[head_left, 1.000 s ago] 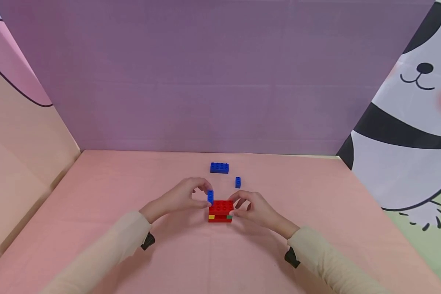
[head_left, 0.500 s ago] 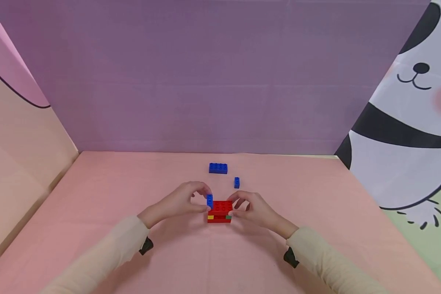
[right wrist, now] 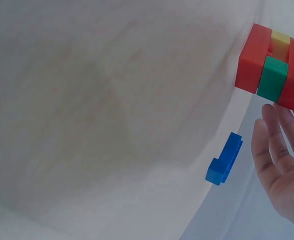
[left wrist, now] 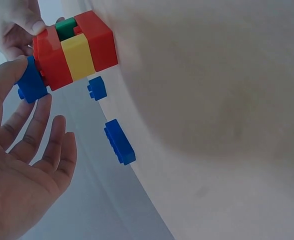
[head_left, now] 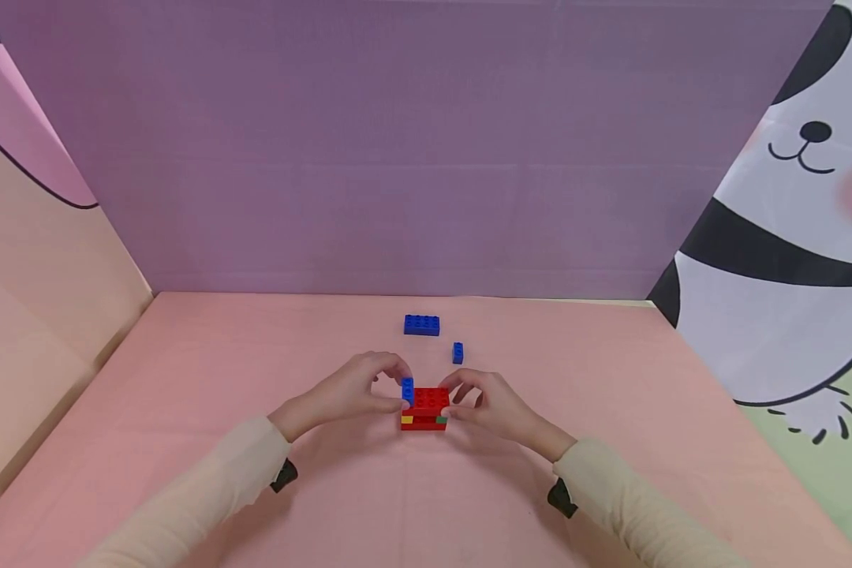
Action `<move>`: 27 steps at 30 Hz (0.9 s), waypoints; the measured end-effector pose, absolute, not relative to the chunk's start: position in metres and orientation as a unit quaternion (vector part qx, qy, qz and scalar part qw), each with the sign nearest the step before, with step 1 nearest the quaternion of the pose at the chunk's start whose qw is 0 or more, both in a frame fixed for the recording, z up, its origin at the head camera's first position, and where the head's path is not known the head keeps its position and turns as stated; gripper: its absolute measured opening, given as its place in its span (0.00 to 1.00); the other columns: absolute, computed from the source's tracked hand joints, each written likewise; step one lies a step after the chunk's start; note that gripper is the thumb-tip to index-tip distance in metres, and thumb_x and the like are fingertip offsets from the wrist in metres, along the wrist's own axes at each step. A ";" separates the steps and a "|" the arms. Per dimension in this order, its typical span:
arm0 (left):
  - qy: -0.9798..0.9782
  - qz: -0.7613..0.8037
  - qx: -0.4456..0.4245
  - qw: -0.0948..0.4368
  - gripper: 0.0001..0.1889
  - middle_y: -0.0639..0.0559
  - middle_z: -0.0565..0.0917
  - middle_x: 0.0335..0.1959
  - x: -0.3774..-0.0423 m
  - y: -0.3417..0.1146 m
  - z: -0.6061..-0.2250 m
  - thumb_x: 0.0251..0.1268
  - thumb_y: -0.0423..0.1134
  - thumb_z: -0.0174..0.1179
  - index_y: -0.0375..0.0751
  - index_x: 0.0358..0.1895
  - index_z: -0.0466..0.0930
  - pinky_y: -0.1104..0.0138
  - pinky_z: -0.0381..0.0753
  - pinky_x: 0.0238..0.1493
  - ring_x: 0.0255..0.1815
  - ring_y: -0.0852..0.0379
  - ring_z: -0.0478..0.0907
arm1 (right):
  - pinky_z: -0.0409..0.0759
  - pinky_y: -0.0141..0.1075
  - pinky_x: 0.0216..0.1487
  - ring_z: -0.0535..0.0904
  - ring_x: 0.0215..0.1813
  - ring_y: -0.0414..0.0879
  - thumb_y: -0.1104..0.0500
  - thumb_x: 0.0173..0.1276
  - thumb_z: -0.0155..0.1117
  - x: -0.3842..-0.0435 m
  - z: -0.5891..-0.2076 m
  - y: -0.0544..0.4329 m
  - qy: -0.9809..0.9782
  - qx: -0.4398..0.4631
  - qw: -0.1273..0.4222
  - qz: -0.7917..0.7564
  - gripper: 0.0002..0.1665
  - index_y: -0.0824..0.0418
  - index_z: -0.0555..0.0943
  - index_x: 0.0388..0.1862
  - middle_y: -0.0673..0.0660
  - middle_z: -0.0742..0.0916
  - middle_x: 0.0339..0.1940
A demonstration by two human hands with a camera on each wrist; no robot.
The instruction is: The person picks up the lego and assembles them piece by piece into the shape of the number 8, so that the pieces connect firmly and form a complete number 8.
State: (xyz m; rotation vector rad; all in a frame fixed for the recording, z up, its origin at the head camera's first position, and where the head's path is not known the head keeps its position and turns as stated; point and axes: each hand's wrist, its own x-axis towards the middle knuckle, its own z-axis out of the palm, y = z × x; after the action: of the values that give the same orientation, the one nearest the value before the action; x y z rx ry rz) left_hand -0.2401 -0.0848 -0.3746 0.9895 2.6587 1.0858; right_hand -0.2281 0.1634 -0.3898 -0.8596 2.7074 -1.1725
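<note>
A stack of toy bricks stands on the pink table: a red brick (head_left: 431, 401) on top, a yellow brick (left wrist: 78, 56) at its left end, a green brick (right wrist: 273, 78) at its right end, and another red brick (left wrist: 97, 41) at the bottom. My left hand (head_left: 360, 388) pinches a small blue brick (left wrist: 33, 80) between thumb and finger at the left end of the stack's top, its underside right at the studs. My right hand (head_left: 493, 406) grips the upper red brick's right end with thumb and fingers.
Beyond the stack lie a long blue brick (head_left: 422, 325) and a small two-stud blue brick (head_left: 457, 353) on the pink table (head_left: 220, 347). A purple backdrop (head_left: 397, 158) rises behind, with a panda-print cloth (head_left: 788, 315) along the right side.
My left hand has lowered the small blue brick and brought it slightly nearer, onto the left end of the red top. The right hand keeps its grip on the stack.
</note>
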 end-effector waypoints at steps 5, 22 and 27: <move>0.879 0.350 0.320 0.046 0.18 0.58 0.79 0.42 -0.239 -0.084 -0.375 0.51 0.43 0.67 0.48 0.46 0.75 0.55 0.75 0.52 0.50 0.52 0.75 | 0.79 0.32 0.32 0.80 0.41 0.49 0.58 0.57 0.67 -0.227 -0.389 0.163 0.879 -0.284 0.035 -0.381 0.18 0.58 0.77 0.46 0.56 0.84 0.43; 0.873 0.373 0.311 0.049 0.15 0.60 0.80 0.40 -0.240 -0.083 -0.379 0.51 0.44 0.67 0.52 0.42 0.76 0.55 0.76 0.50 0.48 0.52 0.76 | 0.79 0.31 0.32 0.80 0.41 0.50 0.58 0.56 0.67 -0.227 -0.390 0.163 0.881 -0.277 0.032 -0.383 0.18 0.58 0.77 0.47 0.56 0.83 0.43; 0.872 0.374 0.312 0.049 0.15 0.62 0.80 0.39 -0.242 -0.084 -0.382 0.50 0.45 0.67 0.53 0.41 0.76 0.56 0.75 0.50 0.48 0.53 0.75 | 0.79 0.31 0.32 0.80 0.41 0.49 0.59 0.56 0.68 -0.227 -0.390 0.162 0.882 -0.274 0.029 -0.383 0.18 0.58 0.77 0.47 0.55 0.83 0.43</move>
State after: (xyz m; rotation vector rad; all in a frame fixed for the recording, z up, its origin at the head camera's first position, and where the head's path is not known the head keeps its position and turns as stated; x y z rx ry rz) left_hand -0.2422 -0.0843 -0.3816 0.9510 2.6568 1.1403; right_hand -0.2267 0.1623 -0.3904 -0.8439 2.7195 -1.1823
